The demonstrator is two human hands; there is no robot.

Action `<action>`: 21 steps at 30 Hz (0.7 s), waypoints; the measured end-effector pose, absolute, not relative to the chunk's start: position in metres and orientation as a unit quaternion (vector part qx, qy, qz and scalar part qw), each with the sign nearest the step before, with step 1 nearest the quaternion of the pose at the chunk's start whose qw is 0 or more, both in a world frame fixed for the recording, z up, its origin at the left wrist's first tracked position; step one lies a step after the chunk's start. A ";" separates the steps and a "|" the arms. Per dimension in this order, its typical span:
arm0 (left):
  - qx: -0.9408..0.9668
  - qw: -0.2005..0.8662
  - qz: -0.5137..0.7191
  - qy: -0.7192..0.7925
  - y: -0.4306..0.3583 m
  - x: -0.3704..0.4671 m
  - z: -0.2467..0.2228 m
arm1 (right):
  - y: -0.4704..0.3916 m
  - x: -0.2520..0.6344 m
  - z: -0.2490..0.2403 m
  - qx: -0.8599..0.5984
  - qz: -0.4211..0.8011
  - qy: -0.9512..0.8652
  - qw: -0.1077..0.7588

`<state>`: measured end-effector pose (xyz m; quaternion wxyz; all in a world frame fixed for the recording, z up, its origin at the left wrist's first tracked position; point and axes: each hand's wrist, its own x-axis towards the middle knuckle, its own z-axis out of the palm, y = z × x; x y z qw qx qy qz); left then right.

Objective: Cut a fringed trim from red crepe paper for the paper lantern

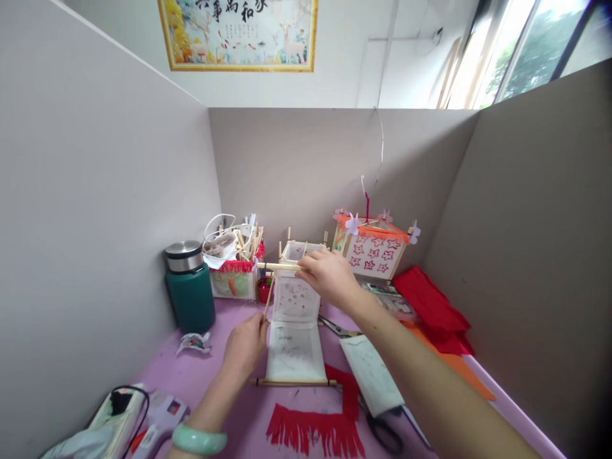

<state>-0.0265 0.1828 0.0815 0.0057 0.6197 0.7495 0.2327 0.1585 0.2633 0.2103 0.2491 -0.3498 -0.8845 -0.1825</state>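
My left hand (246,344) is closed round the lower end of a thin wooden stick (269,296) that slants up toward a crossbar. Higher and to the right, my right hand (327,274) pinches the right end of a pale horizontal stick (277,266). Behind and below the hands, a white panelled lantern frame (296,350) with printed marks stretches over the table, a wooden rod along its near edge. Its upright part with stick posts (302,248) stands at the back, partly hidden by my right hand.
A green flask (190,296) and a stick-filled box (234,284) stand left. A finished lantern (375,252) is back right, red cloth (430,306) beside it. Red fringe (313,430), black-handled scissors (385,433) and a white sheet (371,373) lie in front. A glue gun (162,421) sits front left.
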 end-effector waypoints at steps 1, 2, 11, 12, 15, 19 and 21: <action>0.621 0.008 0.236 0.747 0.183 -0.027 0.081 | 0.262 0.159 0.209 -0.349 -0.187 -0.885 0.246; 0.623 0.011 0.238 0.745 0.184 -0.027 0.081 | 0.261 0.159 0.208 -0.347 -0.190 -0.885 0.244; 0.622 0.033 0.258 0.738 0.181 -0.031 0.076 | 0.255 0.167 0.201 -0.316 -0.198 -0.883 0.286; 0.622 0.034 0.260 0.738 0.181 -0.031 0.076 | 0.255 0.168 0.201 -0.310 -0.197 -0.882 0.294; 0.622 0.038 0.265 0.736 0.179 -0.032 0.076 | 0.254 0.174 0.200 -0.296 -0.194 -0.882 0.312; 0.617 0.039 0.275 0.736 0.177 -0.033 0.075 | 0.252 0.184 0.200 -0.292 -0.180 -0.873 0.346; 0.608 0.033 0.280 0.742 0.173 -0.032 0.075 | 0.249 0.189 0.199 -0.283 -0.173 -0.864 0.379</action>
